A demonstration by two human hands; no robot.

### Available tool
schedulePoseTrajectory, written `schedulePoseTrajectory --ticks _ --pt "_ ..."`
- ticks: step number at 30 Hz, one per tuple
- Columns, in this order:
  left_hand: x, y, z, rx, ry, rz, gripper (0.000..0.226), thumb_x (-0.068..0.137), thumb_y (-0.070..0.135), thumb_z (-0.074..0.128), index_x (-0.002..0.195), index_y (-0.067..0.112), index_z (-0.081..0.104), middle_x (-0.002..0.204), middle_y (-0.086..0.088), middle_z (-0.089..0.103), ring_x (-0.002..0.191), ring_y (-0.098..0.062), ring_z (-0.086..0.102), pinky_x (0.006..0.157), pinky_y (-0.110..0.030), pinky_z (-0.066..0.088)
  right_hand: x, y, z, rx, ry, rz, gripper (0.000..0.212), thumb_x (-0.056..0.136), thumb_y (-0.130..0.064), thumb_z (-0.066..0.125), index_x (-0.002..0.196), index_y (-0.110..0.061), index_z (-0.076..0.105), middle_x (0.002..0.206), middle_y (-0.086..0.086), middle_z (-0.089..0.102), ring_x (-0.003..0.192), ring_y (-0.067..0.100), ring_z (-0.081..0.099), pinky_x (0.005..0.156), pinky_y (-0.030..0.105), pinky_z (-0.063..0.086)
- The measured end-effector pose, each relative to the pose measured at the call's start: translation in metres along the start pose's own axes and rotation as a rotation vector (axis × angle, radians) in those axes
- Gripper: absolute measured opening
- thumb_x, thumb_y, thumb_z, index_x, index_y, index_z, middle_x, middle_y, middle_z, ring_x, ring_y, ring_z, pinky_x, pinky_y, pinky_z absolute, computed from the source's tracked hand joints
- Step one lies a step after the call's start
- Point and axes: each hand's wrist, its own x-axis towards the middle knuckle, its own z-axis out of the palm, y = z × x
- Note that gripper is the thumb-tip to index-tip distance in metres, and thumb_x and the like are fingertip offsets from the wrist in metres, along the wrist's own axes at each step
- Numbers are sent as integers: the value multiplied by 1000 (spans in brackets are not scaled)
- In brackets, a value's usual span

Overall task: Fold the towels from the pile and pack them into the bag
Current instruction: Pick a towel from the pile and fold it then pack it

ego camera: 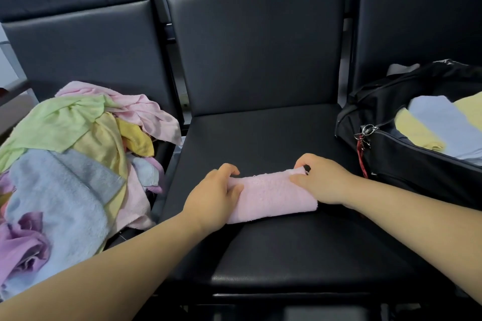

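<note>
A pink towel (271,194), folded into a narrow strip, lies on the middle black seat (273,133). My left hand (212,197) grips its left end with curled fingers. My right hand (322,178) pinches the right end, thumb on top. A loose pile of towels (70,159) in green, yellow, pink, blue and purple covers the seat on the left. An open black bag (407,143) sits on the right seat with folded yellow and pale blue towels (443,122) inside.
Black padded backrests (255,41) rise behind all three seats. A red tag and metal zip pulls (363,138) hang from the bag's near corner. The seat's front edge (287,292) runs below my forearms.
</note>
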Motion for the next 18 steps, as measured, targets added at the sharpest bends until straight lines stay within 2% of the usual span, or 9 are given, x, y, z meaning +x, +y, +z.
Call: schedulePoseTrajectory --ticks 2,4,6,9,11,13,16,18 --pt "2 -2 0 22 33 43 24 99 34 56 123 37 49 116 10 43 92 -13 58 83 -33 52 3 0 -1 -77 35 -40 22 94 -41 60 115 -35 53 105 -11 55 94 13 56 76 31 47" --pt "4 -5 0 -25 51 128 22 97 26 61 111 41 53 114 13 39 95 -10 54 83 -27 49 2 -2 -4 -129 43 -210 27 95 -28 59 117 -42 54 117 -14 46 111 13 47 89 30 42" --pt "7 -9 0 -51 53 219 23 94 19 64 98 41 61 111 16 43 99 -6 53 83 -18 45 -3 -7 -8 -184 -51 -376 37 95 -13 54 108 -47 58 130 -21 39 121 13 43 99 32 43" --pt "10 -12 -2 -100 -24 239 34 96 18 66 83 49 68 107 15 50 99 -2 55 81 -8 40 -9 -13 -14 -277 -230 -404 57 94 -2 42 105 -55 62 148 -28 26 122 16 51 99 38 48" --pt "11 -13 -7 -108 -104 199 30 98 24 65 91 52 70 109 16 49 98 -1 56 84 -8 38 -11 -17 -19 -330 -324 -397 67 91 1 41 112 -59 61 148 -27 25 121 11 49 97 32 47" --pt "12 -14 -15 -98 -231 115 23 99 35 62 108 54 69 113 14 47 103 0 56 93 -11 38 -12 -22 -26 -336 -416 -390 69 88 0 43 117 -61 59 139 -25 35 119 6 48 98 28 45" --pt "10 -14 -22 19 -374 62 35 99 48 57 132 59 55 116 12 48 110 -2 54 102 -19 38 -14 -29 -26 -316 -498 -334 53 90 -16 51 117 -60 62 119 -24 50 109 7 54 99 33 49" --pt "8 -11 -20 24 -399 65 42 99 43 59 138 55 51 122 14 55 113 -3 56 101 -20 41 -14 -34 -20 -279 -494 -304 36 90 -28 56 110 -56 66 113 -23 54 106 7 57 96 32 51"
